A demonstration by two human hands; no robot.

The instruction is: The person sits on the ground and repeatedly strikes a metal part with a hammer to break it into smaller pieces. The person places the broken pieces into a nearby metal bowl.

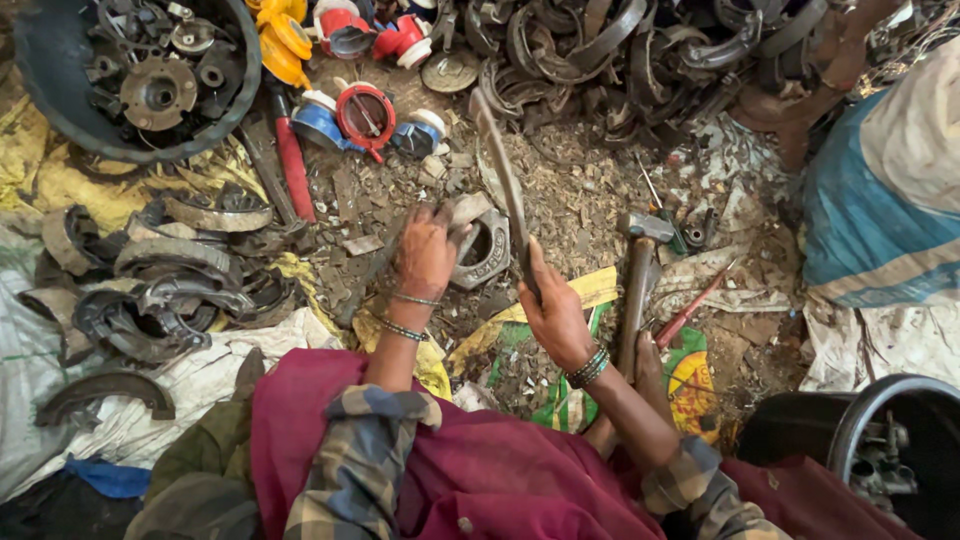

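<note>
Fingers of right hand grip curved blade; left hand fingers clasp metal part; black tub holds scrap hubs.

The left hand covers part of the metal ring beneath it; its fingertips cannot be made out. The long blade is motion-blurred along its length. The black tub is cut by the top edge. The hammer handle disappears behind the right forearm.

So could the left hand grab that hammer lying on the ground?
Probably not right now: the left hand is holding down a metal part, and the hammer lies beyond the right hand and its blade.
</note>
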